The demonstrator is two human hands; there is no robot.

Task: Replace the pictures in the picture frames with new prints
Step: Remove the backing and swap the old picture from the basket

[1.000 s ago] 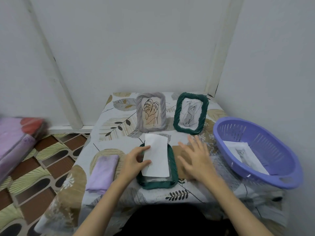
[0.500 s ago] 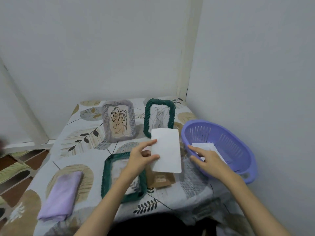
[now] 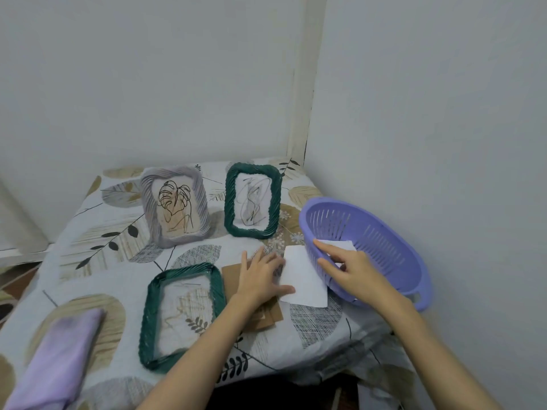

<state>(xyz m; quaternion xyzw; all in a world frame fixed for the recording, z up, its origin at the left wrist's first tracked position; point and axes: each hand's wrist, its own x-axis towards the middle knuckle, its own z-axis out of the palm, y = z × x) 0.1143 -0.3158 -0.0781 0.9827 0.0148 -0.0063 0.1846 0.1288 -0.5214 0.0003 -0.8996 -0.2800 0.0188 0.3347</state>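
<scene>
Leaf-print cloth table [image 3: 124,241] in a white wall corner. Left hand [image 3: 260,279] lies flat, fingers straight, pressing the blank-side-up white print [image 3: 305,279] down against the cloth, probably parking the removed picture out of the way. Under the wrist sits a brown backing card [image 3: 266,318], likely the frame's back panel set aside. Right hand [image 3: 352,270] reaches over the rim of the purple basket [image 3: 393,247], fingers loosely extended and touching a white sheet [image 3: 340,244] inside; no closed grip visible, looks like it's about to pick a new print. Just left of the card, the green frame lying flat [image 3: 183,315] is open and empty, tablecloth showing through, so it's ready for loading. Further back, a grey frame [image 3: 174,205] and a second green frame [image 3: 253,199] stand upright with line drawings inside. Folded lilac cloth [image 3: 59,362] at near left edge, blurred.
</scene>
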